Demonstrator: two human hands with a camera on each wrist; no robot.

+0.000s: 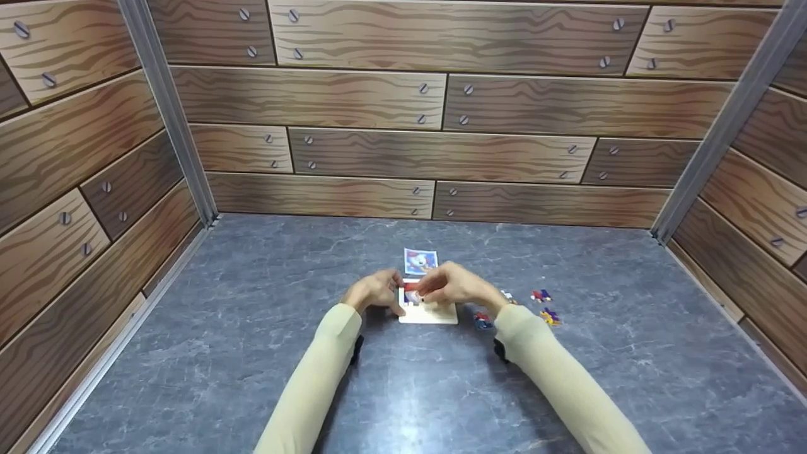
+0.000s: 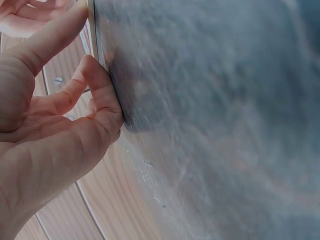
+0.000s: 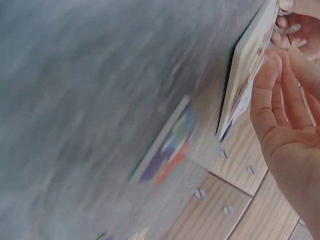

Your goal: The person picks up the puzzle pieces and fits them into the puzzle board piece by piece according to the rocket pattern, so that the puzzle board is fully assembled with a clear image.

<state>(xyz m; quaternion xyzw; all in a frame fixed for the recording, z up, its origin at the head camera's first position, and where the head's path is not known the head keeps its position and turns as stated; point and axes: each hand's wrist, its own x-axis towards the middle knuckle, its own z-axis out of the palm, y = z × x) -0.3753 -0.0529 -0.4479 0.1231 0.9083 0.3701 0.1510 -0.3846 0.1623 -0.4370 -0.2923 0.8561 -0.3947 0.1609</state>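
Note:
A pale, flat puzzle board (image 1: 435,315) lies on the table, with red, purple and white picture pieces (image 1: 411,287) filling its upper left part. My left hand (image 1: 378,290) holds the board's left side, its thumb at the near corner and bent fingers farther up; the left wrist view shows fingertips right at the edge. Over the board, my right hand (image 1: 457,284) has thumb and fingertips brought together on a puzzle piece that they mostly hide. In the right wrist view those fingers (image 3: 265,75) sit close over the board's surface.
Just behind the board lies a small picture card (image 1: 419,260). Loose puzzle pieces are to the right: a red and blue one (image 1: 483,321), a red and purple one (image 1: 541,295), a yellow and purple one (image 1: 550,316), another by the right wrist. Wood-patterned walls (image 1: 435,151) enclose the table.

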